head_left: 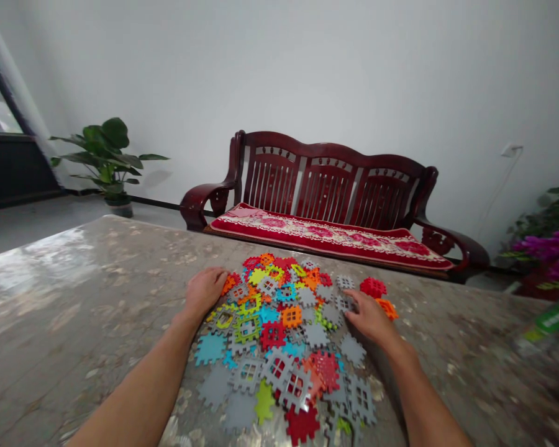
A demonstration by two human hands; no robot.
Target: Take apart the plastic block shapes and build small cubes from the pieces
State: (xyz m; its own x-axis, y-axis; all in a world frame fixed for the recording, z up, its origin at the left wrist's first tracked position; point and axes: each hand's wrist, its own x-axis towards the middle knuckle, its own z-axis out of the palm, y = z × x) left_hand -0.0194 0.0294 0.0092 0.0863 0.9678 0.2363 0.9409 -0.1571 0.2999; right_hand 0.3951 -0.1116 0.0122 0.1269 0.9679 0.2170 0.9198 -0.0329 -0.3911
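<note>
A heap of flat, notched plastic pieces in grey, red, orange, blue and lime green lies on the patterned table (135, 279). At the heap's upper left edge rests my left hand (206, 287), its fingertips touching or beside an orange piece (230, 284); its finger shape is partly hidden. On the right side my right hand (369, 313) reaches in, fingers apart, at a grey windowed piece (343, 303). Beyond that hand lie a red piece (373, 287) and another orange piece (388, 308).
Behind the table stands a dark red wooden bench (328, 180) with a floral cushion (326, 233). A potted plant (112, 155) is at the back left. Purple flowers (552, 245) and a blurred green item (556, 318) are at the right edge.
</note>
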